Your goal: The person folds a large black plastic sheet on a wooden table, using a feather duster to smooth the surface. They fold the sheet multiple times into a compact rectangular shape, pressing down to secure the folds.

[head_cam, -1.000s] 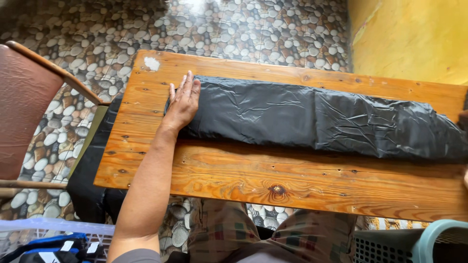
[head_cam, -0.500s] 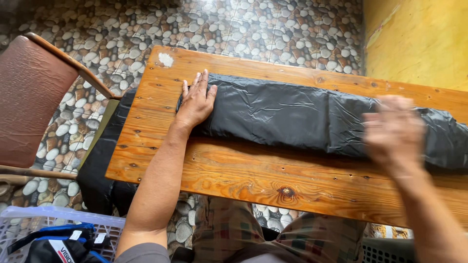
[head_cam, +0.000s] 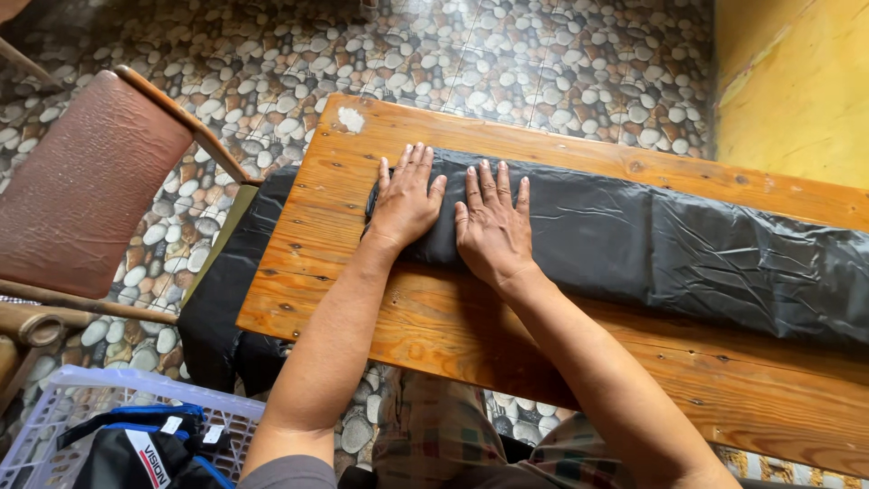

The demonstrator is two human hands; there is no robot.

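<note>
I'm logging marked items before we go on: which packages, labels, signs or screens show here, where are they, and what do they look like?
Label: on the black and blue bag in the white basket, bottom left; slanted white strip with red and black print.
Tag: same bag, upper edge; small white rectangle.
No packages, signs or screens show.

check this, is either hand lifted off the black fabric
No, both the left hand and the right hand lie flat, palms down, on the folded black fabric on the wooden table.
</note>
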